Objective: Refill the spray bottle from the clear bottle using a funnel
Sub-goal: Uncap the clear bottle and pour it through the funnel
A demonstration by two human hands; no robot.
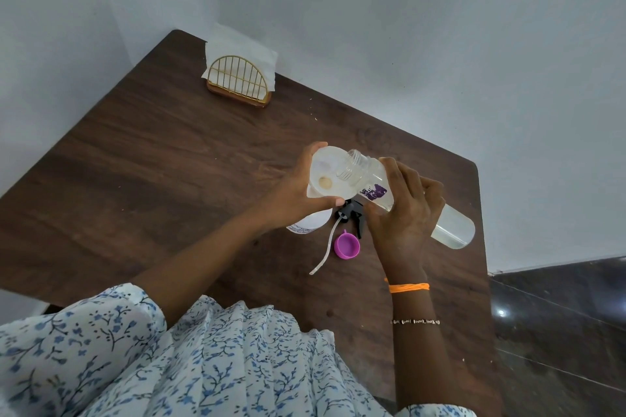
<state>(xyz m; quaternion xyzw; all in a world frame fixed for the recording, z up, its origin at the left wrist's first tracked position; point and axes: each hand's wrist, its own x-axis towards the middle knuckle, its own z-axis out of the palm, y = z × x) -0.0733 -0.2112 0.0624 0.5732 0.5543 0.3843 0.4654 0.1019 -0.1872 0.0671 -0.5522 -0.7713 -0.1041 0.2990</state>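
My left hand [291,188] grips the rim of a translucent white funnel [327,169] that sits in the top of the white spray bottle [310,222], which stands on the table. My right hand [404,210] grips the clear bottle [452,230] around its middle and tilts it, its open neck [354,166] lying over the funnel bowl. Pale liquid shows in the clear bottle. The black spray head [352,213] with its white dip tube [325,249] lies on the table between my hands. A purple cap [347,246] lies beside it.
The dark wooden table [162,173] stands in a corner of pale walls. A gold wire napkin holder [238,81] with white napkins stands at the far left. The table's right edge borders a dark tiled floor [559,325].
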